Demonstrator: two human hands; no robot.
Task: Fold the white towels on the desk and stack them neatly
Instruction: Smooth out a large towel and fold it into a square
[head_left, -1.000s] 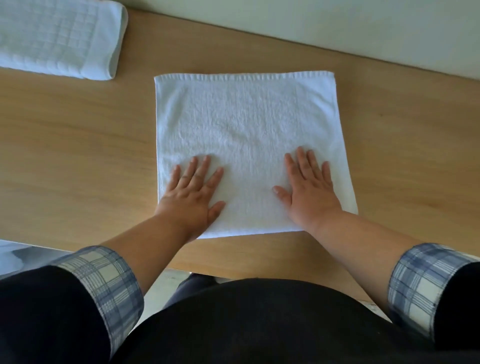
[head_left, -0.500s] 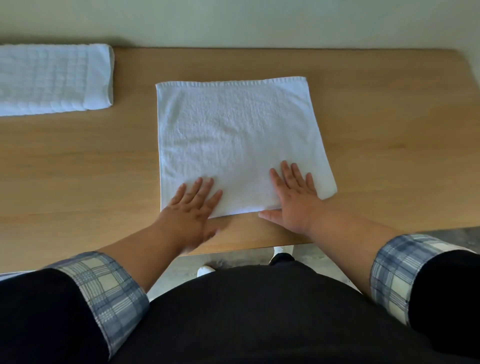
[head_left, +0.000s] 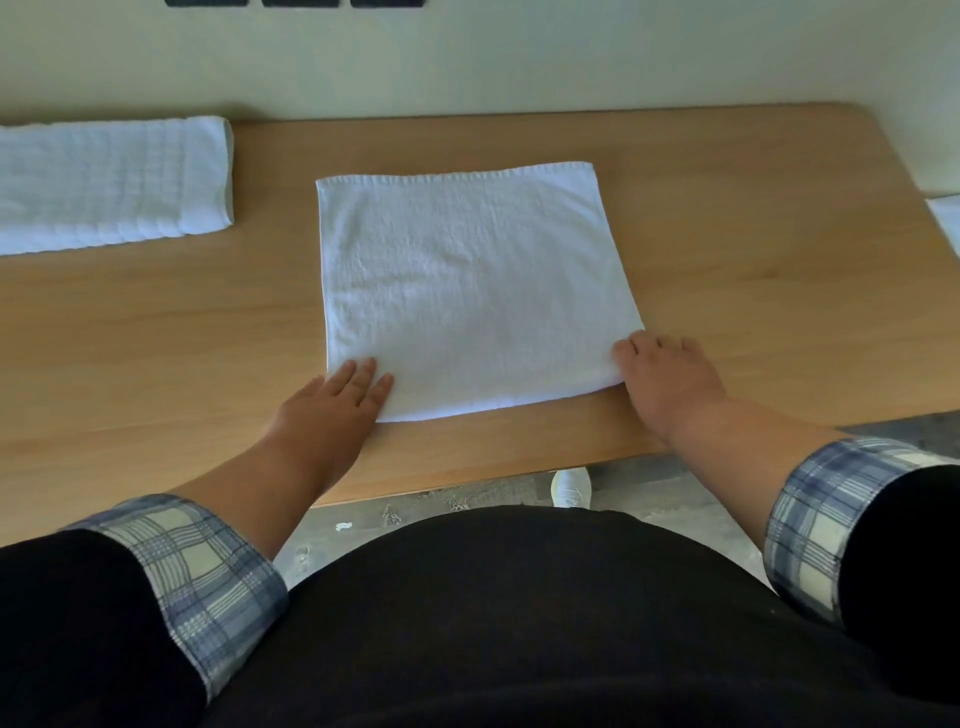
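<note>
A white towel (head_left: 467, 286) lies spread flat and nearly square in the middle of the wooden desk (head_left: 753, 260). My left hand (head_left: 332, 410) rests at its near left corner, with straight fingers lying on the cloth. At the near right corner, my right hand (head_left: 665, 379) has its fingers curled over the corner and its thumb on the towel's edge. A second white towel (head_left: 109, 182), folded into a long band, lies at the desk's far left.
Part of another white cloth (head_left: 948, 218) shows at the right edge of the view. A pale wall runs right behind the desk. The desk's front edge is just below my hands, with grey floor and a white shoe (head_left: 571, 488) beneath.
Both hands slid from the towel's near middle outward to its two near corners. The right hand's fingers went from flat to curled at the corner. The view tilted up.
</note>
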